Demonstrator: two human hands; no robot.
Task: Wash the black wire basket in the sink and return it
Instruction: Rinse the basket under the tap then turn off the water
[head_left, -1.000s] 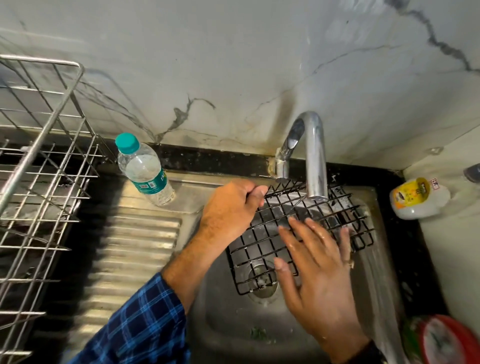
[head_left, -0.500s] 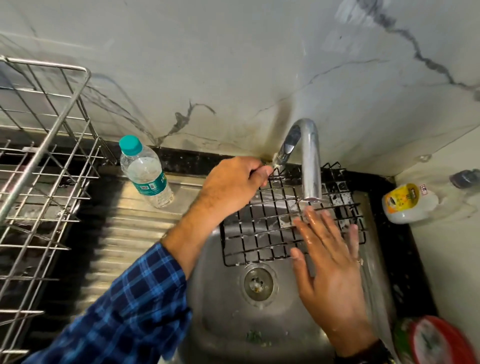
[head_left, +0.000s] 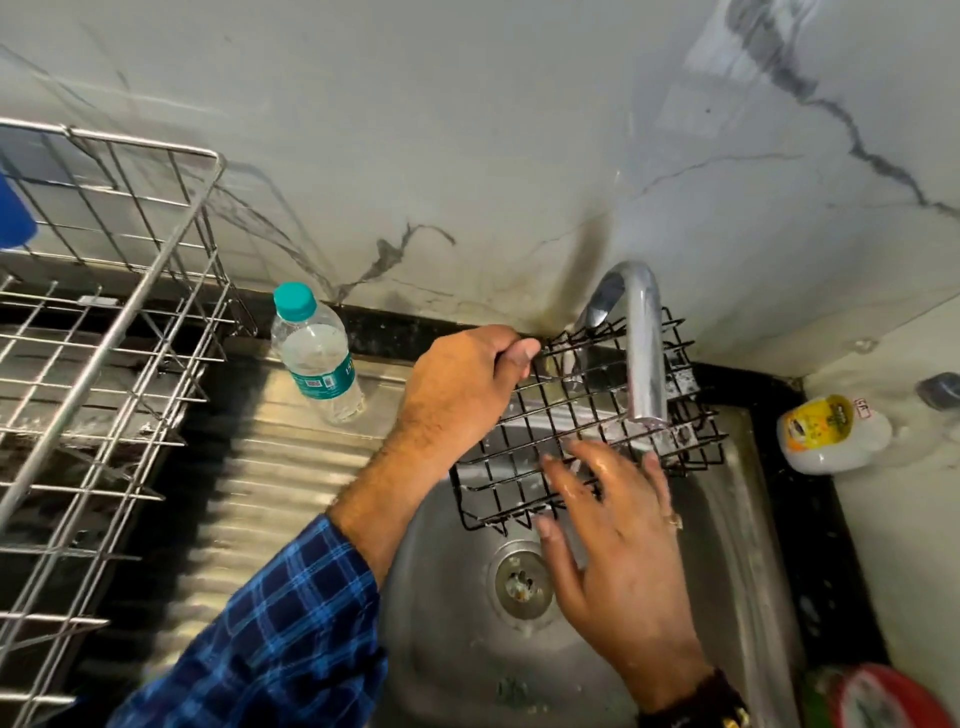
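The black wire basket (head_left: 550, 410) sat tilted at centre frame, over the back of the steel sink (head_left: 457, 634) and under the spout of the chrome faucet (head_left: 644, 353), a shallow rectangular grid of thin coated wire with short prongs along its edges. The left hand (head_left: 457, 395) clenched the basket's upper-left rim, fingers curled over the wire and the thumb tip pressed against it. The right hand (head_left: 623, 540) lay flat and released, its wet fingers (head_left: 597, 467) straight and spread, resting on the mesh near the basket's lower edge; a ring showed on one finger. Just below the basket was the round drain (head_left: 519, 582) in the sink's smooth, brushed basin. Left of the basin ran a ridged steel drainboard (head_left: 291, 467), with a clear plastic bottle (head_left: 317, 358) standing at its far edge, capped in teal and wearing a teal label. A silvery wire dish rack (head_left: 104, 364) filled the left of the frame. A blue plaid sleeve (head_left: 291, 634) covered the left forearm at lower left. Grey-veined marble wall (head_left: 467, 130) spanned the top, and a white and yellow container (head_left: 826, 431) lay at the right edge.
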